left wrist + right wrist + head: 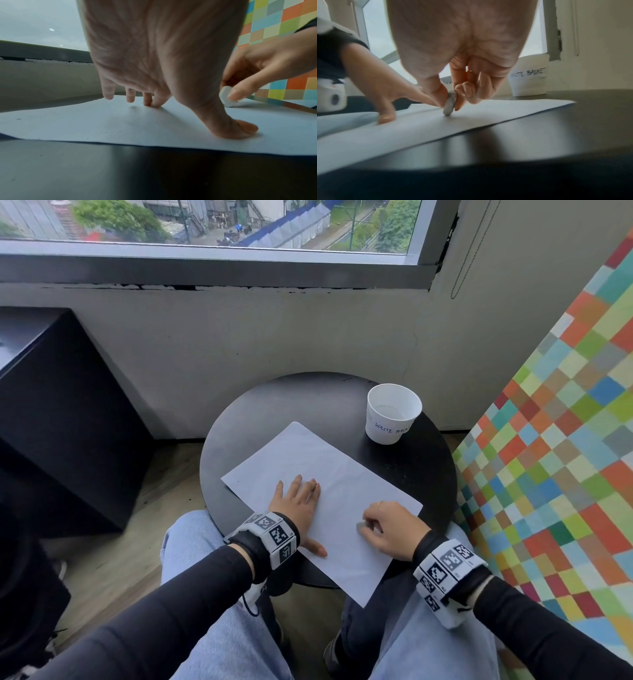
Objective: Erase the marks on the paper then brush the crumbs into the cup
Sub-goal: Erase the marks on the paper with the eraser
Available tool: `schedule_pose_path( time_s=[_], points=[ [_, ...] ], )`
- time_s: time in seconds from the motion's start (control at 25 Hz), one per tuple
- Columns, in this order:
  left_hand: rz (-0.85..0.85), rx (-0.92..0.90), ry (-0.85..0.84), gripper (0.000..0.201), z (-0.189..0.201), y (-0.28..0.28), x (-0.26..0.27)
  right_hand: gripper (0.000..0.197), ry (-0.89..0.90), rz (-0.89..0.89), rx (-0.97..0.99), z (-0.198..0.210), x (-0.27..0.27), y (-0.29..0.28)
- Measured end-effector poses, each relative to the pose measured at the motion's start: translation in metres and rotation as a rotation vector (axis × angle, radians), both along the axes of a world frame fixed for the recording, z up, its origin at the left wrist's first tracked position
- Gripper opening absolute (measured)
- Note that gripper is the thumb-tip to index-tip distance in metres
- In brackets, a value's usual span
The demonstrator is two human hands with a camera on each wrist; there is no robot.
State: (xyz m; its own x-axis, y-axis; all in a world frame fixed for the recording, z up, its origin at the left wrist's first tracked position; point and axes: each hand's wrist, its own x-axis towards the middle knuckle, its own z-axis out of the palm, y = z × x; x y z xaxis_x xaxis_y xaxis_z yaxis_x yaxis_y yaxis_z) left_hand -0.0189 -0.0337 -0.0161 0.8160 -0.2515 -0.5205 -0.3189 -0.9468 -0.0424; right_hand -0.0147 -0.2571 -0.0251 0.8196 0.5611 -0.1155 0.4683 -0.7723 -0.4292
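- Nearest the person: the right hand (388,530) pinches a small pale eraser (450,105) between thumb and curled fingers (462,89), its lower edge down on the paper (325,474) close to the near right edge.
- Just at 9 o'clock from it, the left hand (298,501) lies flat on the sheet, fingers straight and spread, thumb out toward the eraser, pinning it rather than gripping anything.
- The paper is a plain white sheet, a bit creased, lying skewed on the round black tabletop (274,409); its long axis runs roughly 10 to 4 o'clock, and the near corner hangs over the edge above the knees.
- Honestly can't make out any marks or crumbs, apart from maybe a faint smudge ahead of the left fingertips.
- Farthest: the white paper cup (393,414), upright, handwritten "WASTE BASKET", off the paper at about 1 o'clock from the eraser hand. My guess is the right hand is nearer for brushing crumbs that way.
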Motion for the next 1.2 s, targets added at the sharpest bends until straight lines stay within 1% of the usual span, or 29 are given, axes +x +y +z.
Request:
schedule_pose_path(
  time_s=[0.08, 0.12, 0.2, 0.24, 0.32, 0.36, 0.48, 0.52, 0.6, 0.64, 0.76, 0.8, 0.88, 0.92, 0.96, 1.04, 1.08, 1.2],
  points=[
    [0.0, 0.012, 0.0, 0.136, 0.002, 0.0, 0.0, 0.026, 0.043, 0.1, -0.028, 0.0, -0.006, 0.003],
    [-0.001, 0.012, -0.004, 0.136, 0.002, -0.001, 0.0, 0.026, 0.039, 0.08, -0.036, 0.0, -0.004, 0.002],
    [0.002, 0.002, -0.006, 0.136, 0.001, -0.002, 0.001, 0.028, -0.005, -0.026, -0.025, 0.001, 0.002, -0.002],
    [0.004, 0.0, -0.003, 0.136, 0.001, -0.002, 0.0, 0.028, -0.011, -0.024, -0.034, 0.002, 0.002, -0.002],
    [0.005, 0.014, -0.008, 0.136, 0.003, -0.002, -0.001, 0.026, 0.02, 0.084, -0.052, 0.002, -0.007, 0.003],
    [0.004, 0.017, -0.008, 0.136, 0.003, -0.001, -0.001, 0.026, 0.032, 0.108, -0.061, 0.001, -0.01, 0.005],
    [0.005, 0.005, -0.001, 0.136, 0.002, -0.002, 0.0, 0.026, -0.02, -0.015, -0.053, 0.004, 0.0, 0.0],
    [0.007, 0.004, 0.001, 0.136, 0.002, -0.002, -0.001, 0.026, -0.019, -0.008, -0.06, 0.005, 0.0, -0.001],
    [0.005, 0.013, -0.005, 0.136, 0.003, -0.002, -0.001, 0.025, 0.02, 0.1, -0.085, 0.005, -0.008, 0.004],
    [0.003, 0.017, -0.005, 0.136, 0.003, -0.001, -0.001, 0.024, 0.036, 0.115, -0.09, 0.005, -0.009, 0.005],
    [0.007, 0.01, 0.0, 0.136, 0.002, -0.002, 0.0, 0.025, -0.014, -0.025, -0.064, 0.007, 0.001, -0.001],
    [0.01, 0.007, 0.001, 0.136, 0.002, -0.002, 0.0, 0.025, -0.025, -0.025, -0.063, 0.007, 0.001, 0.0],
    [0.009, 0.016, -0.005, 0.137, 0.001, -0.003, 0.0, 0.024, 0.018, 0.078, -0.063, 0.007, -0.007, 0.006],
    [0.004, 0.023, -0.009, 0.137, 0.001, -0.003, 0.0, 0.024, 0.036, 0.102, -0.062, 0.007, -0.009, 0.008],
    [0.002, 0.024, -0.011, 0.136, 0.002, -0.003, 0.0, 0.025, 0.03, 0.072, -0.063, 0.006, -0.005, 0.007],
    [0.007, 0.01, -0.006, 0.136, 0.002, -0.003, 0.0, 0.026, -0.024, -0.051, -0.033, 0.006, 0.006, 0.002],
    [0.01, 0.004, -0.003, 0.136, 0.002, -0.002, 0.0, 0.026, -0.036, -0.052, -0.024, 0.005, 0.007, 0.003],
    [0.008, 0.018, -0.004, 0.135, 0.002, -0.002, -0.001, 0.024, 0.019, 0.131, -0.012, 0.002, -0.009, 0.015]
  ],
)
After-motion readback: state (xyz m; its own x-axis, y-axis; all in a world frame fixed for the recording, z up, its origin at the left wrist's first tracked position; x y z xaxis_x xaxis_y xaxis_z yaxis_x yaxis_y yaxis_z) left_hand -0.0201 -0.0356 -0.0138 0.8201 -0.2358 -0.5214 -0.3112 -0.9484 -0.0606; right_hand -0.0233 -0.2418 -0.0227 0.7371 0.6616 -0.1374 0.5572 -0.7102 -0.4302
